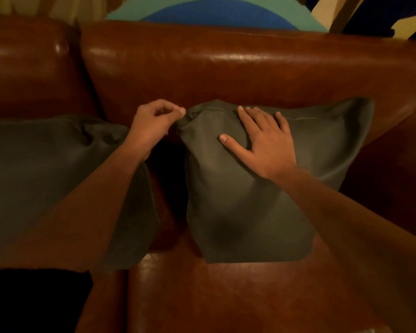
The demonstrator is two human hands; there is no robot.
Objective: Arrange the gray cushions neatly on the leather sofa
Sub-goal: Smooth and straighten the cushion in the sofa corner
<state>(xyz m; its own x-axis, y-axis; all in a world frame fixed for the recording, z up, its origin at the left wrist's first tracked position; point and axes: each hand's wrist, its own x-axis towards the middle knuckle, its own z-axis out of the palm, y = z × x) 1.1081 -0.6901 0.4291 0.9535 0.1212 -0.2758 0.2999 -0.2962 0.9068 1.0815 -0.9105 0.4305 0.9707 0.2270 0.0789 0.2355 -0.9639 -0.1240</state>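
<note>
Head view: left hand (pixel 154 123) pinches a corner of the soft, probably light gray cushion (pixel 250 207), the likeliest hold, while right hand (pixel 265 143) presses it flat-fingered.

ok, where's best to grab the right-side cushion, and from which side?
Likely its top corners, from above. The right-side cushion leans upright against the sofa back, so the top edge is free while the bottom sits on the seat. The left hand pinches the bunched top-left corner; the right hand lies flat on the face.

left hand (pixel 154 126): pinches right cushion (pixel 238 200) corner | right hand (pixel 264 143): flat on it
</note>
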